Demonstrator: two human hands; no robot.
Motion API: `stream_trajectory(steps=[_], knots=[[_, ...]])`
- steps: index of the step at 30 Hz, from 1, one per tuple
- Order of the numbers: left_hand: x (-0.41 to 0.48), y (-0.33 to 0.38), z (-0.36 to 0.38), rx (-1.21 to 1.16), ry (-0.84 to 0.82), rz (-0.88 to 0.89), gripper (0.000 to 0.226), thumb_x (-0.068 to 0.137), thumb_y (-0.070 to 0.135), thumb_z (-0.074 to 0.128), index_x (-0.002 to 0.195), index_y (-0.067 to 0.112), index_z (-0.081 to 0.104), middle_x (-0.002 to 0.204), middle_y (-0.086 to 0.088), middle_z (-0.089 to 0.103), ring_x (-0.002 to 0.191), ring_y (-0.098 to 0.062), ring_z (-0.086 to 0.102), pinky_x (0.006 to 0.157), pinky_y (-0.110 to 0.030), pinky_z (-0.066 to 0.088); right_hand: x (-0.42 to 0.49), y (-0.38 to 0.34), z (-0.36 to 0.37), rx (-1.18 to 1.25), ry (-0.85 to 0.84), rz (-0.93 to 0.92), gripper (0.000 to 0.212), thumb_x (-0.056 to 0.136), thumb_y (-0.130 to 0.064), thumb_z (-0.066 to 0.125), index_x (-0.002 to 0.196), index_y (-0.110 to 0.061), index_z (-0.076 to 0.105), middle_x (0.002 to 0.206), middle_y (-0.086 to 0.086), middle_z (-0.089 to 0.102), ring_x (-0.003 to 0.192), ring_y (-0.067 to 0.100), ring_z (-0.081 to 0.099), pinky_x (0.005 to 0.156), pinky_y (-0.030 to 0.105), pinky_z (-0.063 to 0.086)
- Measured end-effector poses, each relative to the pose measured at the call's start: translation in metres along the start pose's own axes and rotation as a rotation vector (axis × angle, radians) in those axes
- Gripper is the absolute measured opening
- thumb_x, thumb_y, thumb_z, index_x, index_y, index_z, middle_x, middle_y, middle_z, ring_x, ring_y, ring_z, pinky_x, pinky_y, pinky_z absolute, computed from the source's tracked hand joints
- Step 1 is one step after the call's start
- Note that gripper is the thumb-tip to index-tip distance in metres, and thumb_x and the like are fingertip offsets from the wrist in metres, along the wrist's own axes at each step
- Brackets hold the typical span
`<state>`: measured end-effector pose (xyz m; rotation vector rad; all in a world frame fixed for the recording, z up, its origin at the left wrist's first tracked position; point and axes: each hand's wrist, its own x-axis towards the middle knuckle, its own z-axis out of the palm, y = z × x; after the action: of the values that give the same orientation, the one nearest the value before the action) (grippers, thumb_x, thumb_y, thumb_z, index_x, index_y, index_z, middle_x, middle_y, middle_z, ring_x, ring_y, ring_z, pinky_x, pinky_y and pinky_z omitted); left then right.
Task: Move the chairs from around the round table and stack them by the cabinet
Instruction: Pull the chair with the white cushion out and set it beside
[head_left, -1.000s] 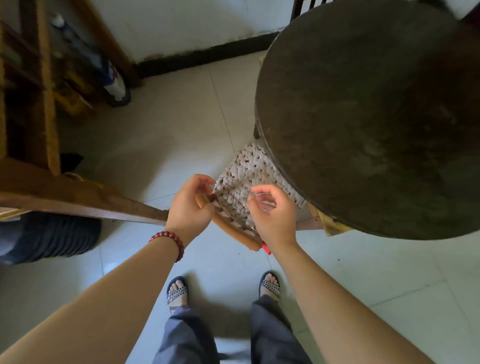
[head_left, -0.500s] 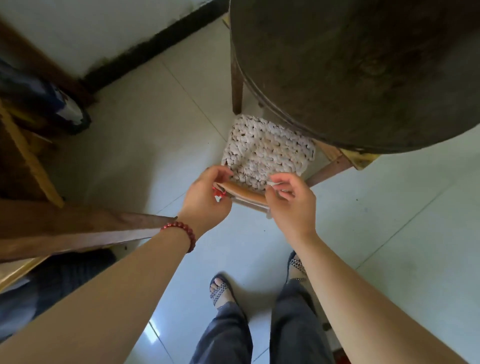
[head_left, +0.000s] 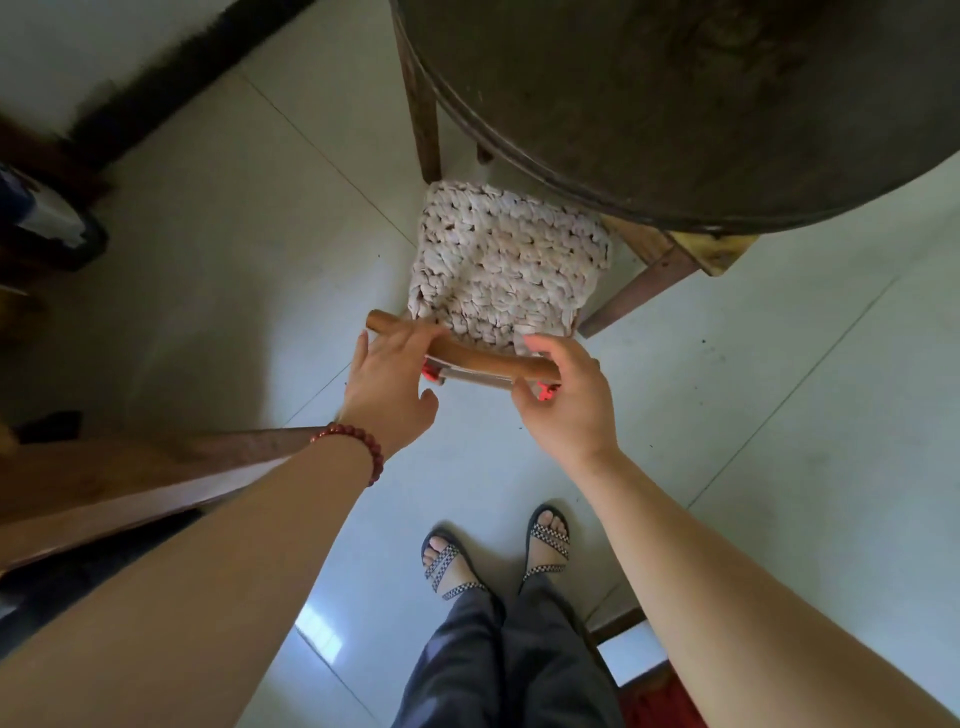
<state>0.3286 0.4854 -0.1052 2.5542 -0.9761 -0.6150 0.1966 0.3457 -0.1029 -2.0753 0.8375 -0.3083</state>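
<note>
A wooden chair with a pale woven seat cushion (head_left: 509, 265) stands half under the dark round table (head_left: 701, 93). Its curved top back rail (head_left: 483, 359) faces me, with red ties below it. My left hand (head_left: 387, 384), a red bead bracelet on its wrist, lies over the left part of the rail, fingers on top and thumb underneath. My right hand (head_left: 566, 405) curls around the rail's right end. The chair's legs and lower back are hidden beneath the rail and my hands.
A table leg (head_left: 421, 104) stands just behind the chair. Brown wooden furniture (head_left: 130, 483) juts in from the left, close to my left forearm. A dark bin-like object (head_left: 47, 223) sits by the wall. My sandalled feet (head_left: 493, 556) stand on pale floor tiles.
The view has swung and closed in on the chair. My left hand has slid along the rail and its fingers have flattened out; my right hand has shifted to the rail's right end.
</note>
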Motion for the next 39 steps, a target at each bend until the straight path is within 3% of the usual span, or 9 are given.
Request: stream_trajectory(steps=[2, 5, 6, 12, 18, 24, 28, 33, 39], knots=[[0.005, 0.000, 0.002, 0.018, 0.023, 0.003, 0.059, 0.074, 0.010, 0.062, 0.127, 0.030, 0.044, 0.129, 0.007, 0.052, 0.129, -0.017, 0.039, 0.112, -0.038, -0.008, 0.003, 0.003, 0.001, -0.045, -0.030, 0.000, 0.040, 0.072, -0.007, 0.072, 0.111, -0.009, 0.063, 0.105, 0.003, 0.068, 0.091, 0.025, 0.063, 0.087, 0.012, 0.037], [0.018, 0.000, 0.004, 0.066, 0.015, 0.017, 0.050, 0.078, 0.015, 0.062, 0.124, 0.028, 0.048, 0.125, 0.007, 0.055, 0.124, -0.016, 0.043, 0.113, -0.040, -0.007, 0.014, 0.003, 0.002, -0.088, -0.068, 0.012, 0.042, 0.070, -0.014, 0.075, 0.111, -0.009, 0.063, 0.104, 0.004, 0.068, 0.097, 0.025, 0.063, 0.087, 0.035, 0.049], [0.023, 0.000, 0.006, 0.099, 0.012, 0.017, 0.048, 0.079, 0.017, 0.063, 0.123, 0.029, 0.050, 0.123, 0.008, 0.056, 0.123, -0.015, 0.044, 0.113, -0.040, -0.007, 0.018, 0.004, 0.004, -0.132, -0.086, 0.003, 0.044, 0.069, -0.019, 0.077, 0.110, -0.009, 0.064, 0.103, 0.004, 0.069, 0.096, 0.025, 0.063, 0.086, 0.038, 0.050], [0.051, 0.003, 0.010, 0.372, -0.127, 0.019, 0.017, 0.081, 0.032, 0.063, 0.098, 0.034, 0.063, 0.093, 0.013, 0.063, 0.105, -0.017, 0.052, 0.111, -0.044, 0.004, 0.026, 0.015, 0.018, -0.475, -0.170, -0.037, 0.043, 0.072, -0.045, 0.072, 0.104, -0.018, 0.066, 0.093, 0.000, 0.071, 0.089, 0.027, 0.063, 0.082, 0.036, 0.040], [0.060, 0.004, 0.010, 0.518, -0.201, 0.019, 0.014, 0.081, 0.039, 0.062, 0.095, 0.037, 0.062, 0.081, 0.013, 0.050, 0.096, -0.018, 0.053, 0.102, -0.045, 0.021, 0.027, 0.017, 0.019, -0.573, -0.197, -0.085, 0.041, 0.078, -0.052, 0.065, 0.101, -0.019, 0.064, 0.094, 0.000, 0.069, 0.091, 0.025, 0.062, 0.084, 0.035, 0.036], [0.057, 0.001, 0.008, 0.515, -0.205, 0.066, 0.020, 0.082, 0.044, 0.061, 0.102, 0.039, 0.060, 0.090, 0.013, 0.055, 0.101, -0.017, 0.054, 0.102, -0.046, 0.021, 0.041, 0.013, 0.020, -0.694, -0.341, -0.014, 0.018, 0.084, -0.036, 0.061, 0.100, -0.026, 0.062, 0.098, 0.000, 0.063, 0.092, 0.026, 0.059, 0.072, 0.031, 0.027], [0.052, 0.002, 0.009, 0.480, -0.219, 0.058, 0.017, 0.084, 0.041, 0.061, 0.101, 0.039, 0.060, 0.086, 0.014, 0.050, 0.101, -0.017, 0.053, 0.103, -0.046, 0.021, 0.030, 0.015, 0.022, -0.792, -0.311, -0.006, 0.024, 0.085, -0.040, 0.061, 0.107, -0.030, 0.061, 0.104, 0.004, 0.060, 0.101, 0.027, 0.054, 0.085, 0.035, 0.032], [0.040, 0.001, 0.011, 0.507, -0.183, 0.078, 0.014, 0.086, 0.043, 0.058, 0.098, 0.037, 0.060, 0.086, 0.011, 0.057, 0.095, -0.017, 0.054, 0.099, -0.045, 0.024, 0.023, 0.015, 0.017, -0.799, -0.258, -0.056, 0.021, 0.083, -0.038, 0.064, 0.102, -0.028, 0.064, 0.093, 0.003, 0.064, 0.093, 0.025, 0.055, 0.080, 0.034, 0.029], [0.027, -0.004, 0.001, 0.488, -0.142, 0.091, 0.004, 0.085, 0.035, 0.057, 0.087, 0.033, 0.059, 0.069, 0.011, 0.049, 0.080, -0.016, 0.051, 0.096, -0.046, 0.026, 0.019, 0.003, 0.015, -0.788, -0.267, -0.091, 0.022, 0.080, -0.038, 0.067, 0.099, -0.028, 0.065, 0.089, -0.001, 0.063, 0.090, 0.022, 0.056, 0.078, 0.031, 0.026]])
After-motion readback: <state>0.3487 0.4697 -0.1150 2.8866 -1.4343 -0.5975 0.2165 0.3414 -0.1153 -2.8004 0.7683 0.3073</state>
